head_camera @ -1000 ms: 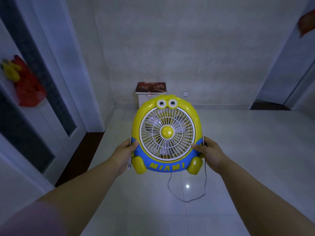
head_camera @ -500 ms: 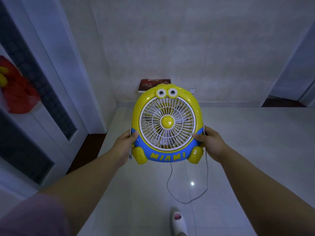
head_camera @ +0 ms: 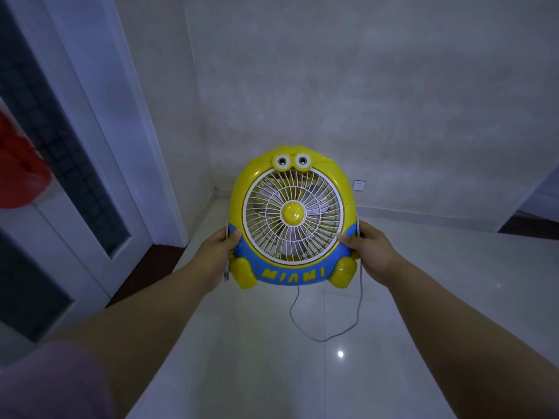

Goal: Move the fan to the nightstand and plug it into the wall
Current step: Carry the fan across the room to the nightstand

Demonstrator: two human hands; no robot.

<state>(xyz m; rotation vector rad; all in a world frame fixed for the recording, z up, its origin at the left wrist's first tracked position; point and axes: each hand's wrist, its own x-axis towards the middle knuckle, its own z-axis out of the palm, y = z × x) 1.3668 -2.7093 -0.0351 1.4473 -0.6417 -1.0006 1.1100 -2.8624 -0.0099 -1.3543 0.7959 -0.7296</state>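
Note:
I hold a yellow and blue cartoon fan (head_camera: 292, 225) with a white grille and the word MIAMI in front of me, upright in the air. My left hand (head_camera: 216, 252) grips its left side and my right hand (head_camera: 370, 252) grips its right side. Its grey cord (head_camera: 326, 328) hangs in a loop below, and the cord's plug end (head_camera: 226, 275) dangles by my left hand. A white wall socket (head_camera: 359, 185) shows low on the far wall, just right of the fan. The fan hides the nightstand behind it.
A white door with a dark glass panel (head_camera: 75, 189) stands at the left, with something red (head_camera: 21, 173) hanging on it. Glossy white floor tiles (head_camera: 423, 297) stretch ahead to the wall. A doorway with dark flooring (head_camera: 532, 225) opens at the right.
I have walked nearer to the far wall with the fan. The nightstand and its book, visible above the fan before, are now hidden behind it. The socket looks larger.

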